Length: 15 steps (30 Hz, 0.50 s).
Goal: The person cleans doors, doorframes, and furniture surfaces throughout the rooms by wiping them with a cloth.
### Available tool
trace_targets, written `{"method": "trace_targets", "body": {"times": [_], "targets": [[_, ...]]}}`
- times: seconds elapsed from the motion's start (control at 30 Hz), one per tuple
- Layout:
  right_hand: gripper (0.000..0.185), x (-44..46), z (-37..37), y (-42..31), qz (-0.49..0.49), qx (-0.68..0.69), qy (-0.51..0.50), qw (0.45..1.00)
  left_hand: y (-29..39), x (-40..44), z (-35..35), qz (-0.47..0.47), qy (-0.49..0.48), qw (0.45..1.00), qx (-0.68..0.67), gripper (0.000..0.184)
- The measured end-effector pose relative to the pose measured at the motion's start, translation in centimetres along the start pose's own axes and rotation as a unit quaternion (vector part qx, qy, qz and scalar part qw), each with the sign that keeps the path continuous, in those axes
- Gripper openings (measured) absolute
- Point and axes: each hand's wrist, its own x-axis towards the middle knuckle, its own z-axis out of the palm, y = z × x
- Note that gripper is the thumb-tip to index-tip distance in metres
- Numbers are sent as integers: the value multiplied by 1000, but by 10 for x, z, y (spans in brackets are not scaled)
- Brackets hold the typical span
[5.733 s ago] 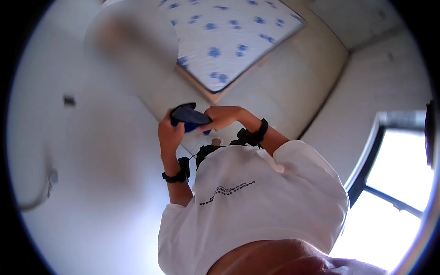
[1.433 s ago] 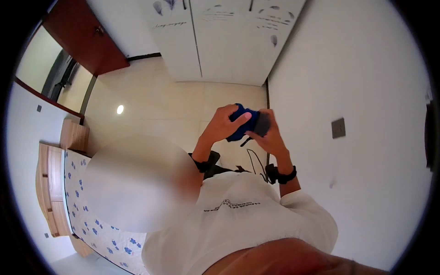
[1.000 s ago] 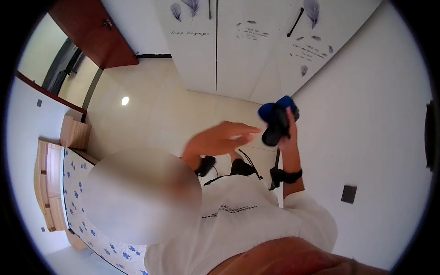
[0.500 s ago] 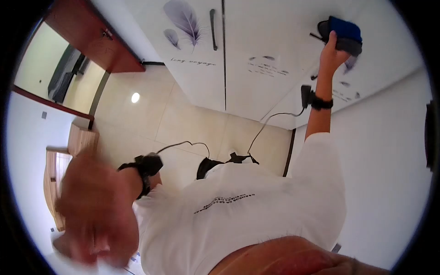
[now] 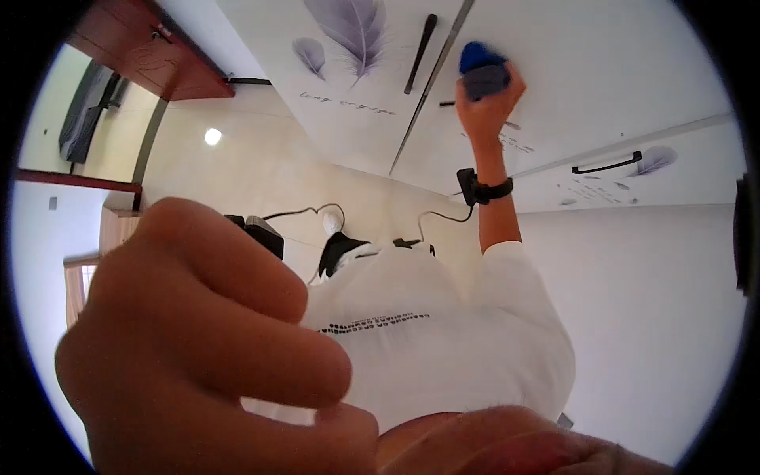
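Observation:
My right hand (image 5: pixel 489 107) is closed on a soft-looking blue and dark grey pad (image 5: pixel 484 73), held against the white cabinet door (image 5: pixel 554 47). A thin black piece sticks out to the left of the pad. Close to the camera, my left hand (image 5: pixel 206 317) fills the lower left with its fingers curled in. Whatever it might hold is hidden. Both wrists carry black straps with small boxes, and a cable (image 5: pixel 439 214) runs from the right one towards my waist.
The cabinet has feather prints, a long black handle (image 5: pixel 419 54) on the left door and a drawer handle (image 5: pixel 606 162) at right. A red-brown door (image 5: pixel 150 59) stands at upper left, with wooden furniture (image 5: pixel 119 229) below. Pale tiles (image 5: pixel 237 158) cover the floor.
My right hand has moved left across the cabinet door with the pad, towards the door seam. My left hand has come much closer to the camera. The view has shifted.

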Motion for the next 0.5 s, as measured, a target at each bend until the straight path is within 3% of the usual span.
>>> {"method": "trace_targets", "body": {"times": [0.03, 0.07, 0.1, 0.17, 0.2, 0.23, 0.27, 0.3, 0.33, 0.37, 0.4, 0.43, 0.5], "targets": [[68, 20, 11, -8, 42, 143, 70, 986, 2, -4, -18, 0, -38, 999, 20, 28], [65, 48, 3, -20, -44, 5, 49, 998, 1, -9, -31, 0, -76, 996, 41, 26], [68, 68, 6, -43, -16, 103, 65, 992, -7, -17, -36, 3, -79, 996, 37, 26], [49, 96, 26, -96, -6, 211, 128, 969, -27, -33, -45, 214, 114, 970, 19, 23], [57, 103, 59, -108, -51, 82, 208, 973, -34, -42, -69, 216, 102, 971, 13, 23], [67, 109, 87, -115, -96, -49, 277, 955, -41, -56, -95, 127, 16, 991, -33, 23], [71, 95, 60, -128, -135, 79, 35, 987, -46, -66, -112, 37, -70, 994, -78, 25], [61, 85, 74, -145, -45, 32, -40, 998, -63, -77, -103, 43, -78, 993, -82, 25], [64, 69, 99, -138, -114, -31, -85, 989, -92, -95, -77, -9, 177, 979, -106, 21], [69, 44, 119, -128, -102, -47, -97, 989, -115, -112, -61, -64, 421, 896, -123, 21], [75, 18, 137, -120, -91, -60, -108, 988, -155, -116, -85, -48, 298, 949, -89, 25], [82, -6, 142, -116, -61, -7, -113, 992, -182, -125, -79, -158, 287, 944, -33, 24], [81, -70, 170, -100, -20, 26, -126, 991, -249, -155, -55, -359, 267, 888, -104, 30]]}}
